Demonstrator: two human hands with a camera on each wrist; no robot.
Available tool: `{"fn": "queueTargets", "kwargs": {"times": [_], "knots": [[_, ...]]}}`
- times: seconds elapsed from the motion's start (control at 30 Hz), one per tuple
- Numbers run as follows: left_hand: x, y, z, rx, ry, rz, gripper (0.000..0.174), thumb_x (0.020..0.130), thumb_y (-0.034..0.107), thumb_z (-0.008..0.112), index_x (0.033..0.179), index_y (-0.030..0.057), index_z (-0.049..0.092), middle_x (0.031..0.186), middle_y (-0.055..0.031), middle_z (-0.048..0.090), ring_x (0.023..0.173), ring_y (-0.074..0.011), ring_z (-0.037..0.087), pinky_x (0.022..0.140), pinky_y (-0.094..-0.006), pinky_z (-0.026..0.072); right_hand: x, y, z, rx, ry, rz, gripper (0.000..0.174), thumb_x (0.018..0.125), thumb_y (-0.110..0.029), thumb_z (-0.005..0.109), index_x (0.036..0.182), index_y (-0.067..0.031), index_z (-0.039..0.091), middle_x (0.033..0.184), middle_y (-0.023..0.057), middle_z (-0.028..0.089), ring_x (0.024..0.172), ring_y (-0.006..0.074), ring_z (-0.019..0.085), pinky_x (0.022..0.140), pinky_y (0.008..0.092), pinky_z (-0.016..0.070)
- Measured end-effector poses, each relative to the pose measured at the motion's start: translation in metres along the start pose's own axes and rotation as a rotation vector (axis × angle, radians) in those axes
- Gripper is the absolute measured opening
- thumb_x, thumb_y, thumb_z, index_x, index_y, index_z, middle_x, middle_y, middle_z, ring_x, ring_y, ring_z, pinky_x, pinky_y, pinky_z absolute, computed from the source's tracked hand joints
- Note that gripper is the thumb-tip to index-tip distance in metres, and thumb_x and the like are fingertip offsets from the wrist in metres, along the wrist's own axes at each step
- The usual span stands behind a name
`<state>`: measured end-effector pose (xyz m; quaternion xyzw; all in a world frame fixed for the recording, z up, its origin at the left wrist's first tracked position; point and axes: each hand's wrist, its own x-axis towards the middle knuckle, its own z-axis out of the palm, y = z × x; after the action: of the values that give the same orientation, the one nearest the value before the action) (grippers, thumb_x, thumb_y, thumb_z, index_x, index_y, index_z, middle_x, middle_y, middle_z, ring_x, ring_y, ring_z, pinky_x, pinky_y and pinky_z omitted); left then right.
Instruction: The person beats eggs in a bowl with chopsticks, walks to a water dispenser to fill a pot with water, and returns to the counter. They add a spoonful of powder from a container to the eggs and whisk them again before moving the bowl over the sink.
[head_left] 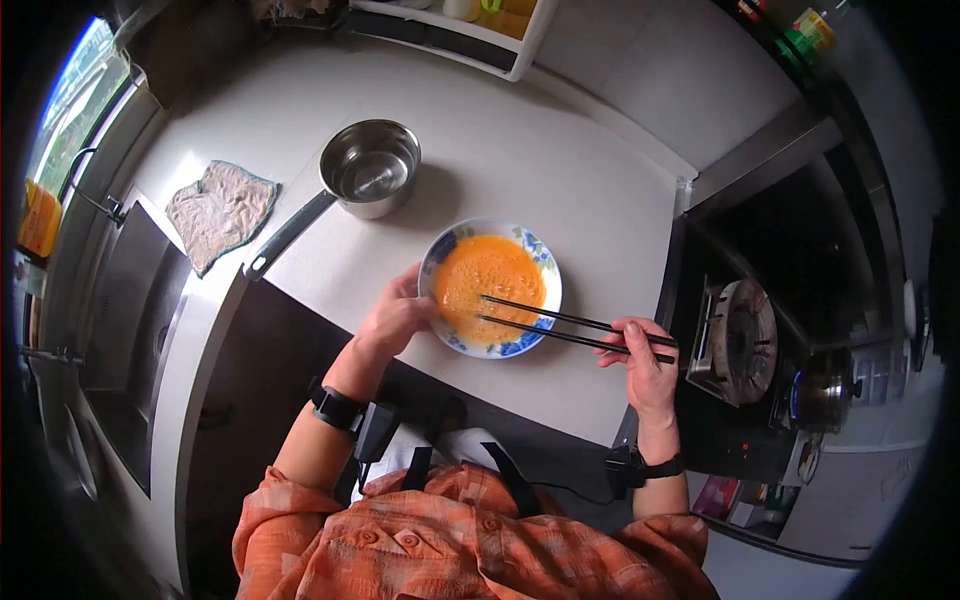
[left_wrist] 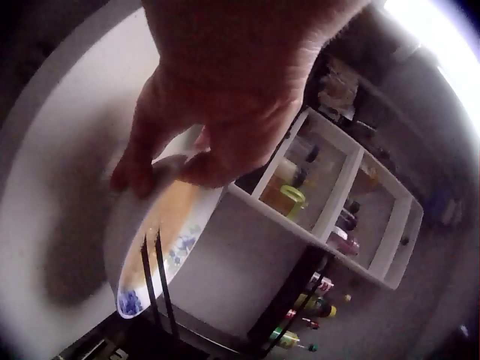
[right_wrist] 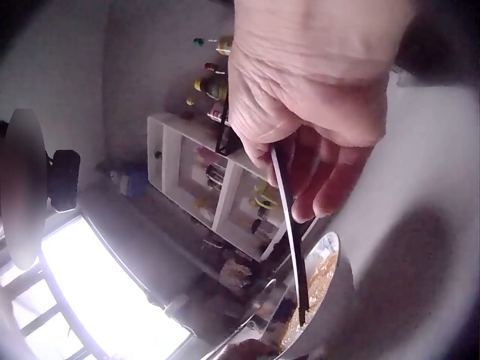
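A white plate with a blue floral rim (head_left: pixel 548 268) holds frothy orange liquid (head_left: pixel 490 265) that looks like beaten egg. My left hand (head_left: pixel 397 318) grips its left edge; in the left wrist view the thumb and fingers of that hand (left_wrist: pixel 217 112) pinch the rim, and the plate looks tilted. Two black chopsticks (head_left: pixel 570 318) are held in my right hand (head_left: pixel 645 368), their tips in the liquid, slightly apart. The right wrist view has the same hand (right_wrist: pixel 311 97) above the chopsticks (right_wrist: pixel 291 225), fingers curled round them.
A steel saucepan (head_left: pixel 370 165) stands behind the plate, its handle pointing front left. A crumpled cloth (head_left: pixel 223 212) lies near the sink (head_left: pixel 135 330). On the right are a gas burner (head_left: pixel 745 340) and a glass-lidded pot (head_left: pixel 822 393). A white shelf (head_left: pixel 525 50) stands at the back.
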<state>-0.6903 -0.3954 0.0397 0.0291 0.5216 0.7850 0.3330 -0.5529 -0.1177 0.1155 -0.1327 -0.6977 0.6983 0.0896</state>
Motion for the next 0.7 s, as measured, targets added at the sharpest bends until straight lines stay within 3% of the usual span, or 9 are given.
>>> {"fn": "queueTargets", "kwargs": {"times": [0.07,0.13,0.3,0.37,0.6,0.7], "knots": [[-0.010,0.004,0.004,-0.040,0.032,0.000,0.056,0.067,-0.004,0.049,0.123,0.0014,0.045,0.102,-0.0104,0.059,0.084,-0.0160,0.061,0.067,-0.0261,0.0519,0.001,-0.007,0.000,0.077,-0.035,0.020,0.028,0.090,-0.022,0.052,0.099,0.0035,0.058,0.080,0.0108,0.062,0.067,0.0221,0.064,0.053,0.0264,0.0524],[-0.019,0.005,0.004,-0.182,0.051,0.019,0.059,0.063,-0.010,0.050,0.121,0.0002,0.045,0.109,-0.0129,0.058,0.092,-0.0220,0.061,0.079,-0.0334,0.0518,0.003,-0.016,-0.002,0.099,-0.086,0.046,0.029,0.091,-0.023,0.049,0.101,0.0036,0.057,0.082,0.0124,0.062,0.068,0.0232,0.064,0.053,0.0264,0.0520],[-0.054,0.004,0.008,-0.283,0.160,0.052,0.061,0.063,-0.010,0.050,0.123,0.0006,0.044,0.111,-0.0125,0.057,0.097,-0.0219,0.059,0.085,-0.0335,0.0476,0.016,-0.027,-0.001,0.224,-0.318,0.125,0.031,0.094,-0.021,0.041,0.108,0.0039,0.052,0.091,0.0178,0.063,0.073,0.0284,0.065,0.052,0.0268,0.0519],[-0.076,0.005,0.007,-0.305,0.208,0.097,0.063,0.063,-0.010,0.050,0.125,0.0011,0.043,0.112,-0.0117,0.057,0.099,-0.0215,0.058,0.088,-0.0335,0.0450,0.023,-0.027,0.005,0.244,-0.376,0.129,0.029,0.093,-0.021,0.043,0.105,0.0038,0.053,0.089,0.0174,0.063,0.072,0.0288,0.065,0.053,0.0286,0.0531],[-0.174,0.000,-0.054,-0.454,0.370,0.292,0.056,0.066,-0.007,0.048,0.122,0.0004,0.045,0.111,-0.0118,0.055,0.099,-0.0208,0.056,0.088,-0.0326,0.0439,0.011,-0.018,0.102,0.289,-0.545,0.060,0.031,0.091,-0.025,0.048,0.098,0.0048,0.055,0.080,0.0156,0.063,0.066,0.0268,0.065,0.054,0.0327,0.0538],[-0.215,-0.001,-0.079,-0.447,0.466,0.344,0.045,0.076,-0.001,0.050,0.121,-0.0011,0.045,0.113,-0.0124,0.055,0.099,-0.0191,0.055,0.088,-0.0313,0.0436,0.003,-0.026,0.151,0.209,-0.648,0.060,0.030,0.091,-0.022,0.049,0.099,0.0062,0.055,0.081,0.0166,0.063,0.065,0.0267,0.065,0.056,0.0327,0.0540]]}}
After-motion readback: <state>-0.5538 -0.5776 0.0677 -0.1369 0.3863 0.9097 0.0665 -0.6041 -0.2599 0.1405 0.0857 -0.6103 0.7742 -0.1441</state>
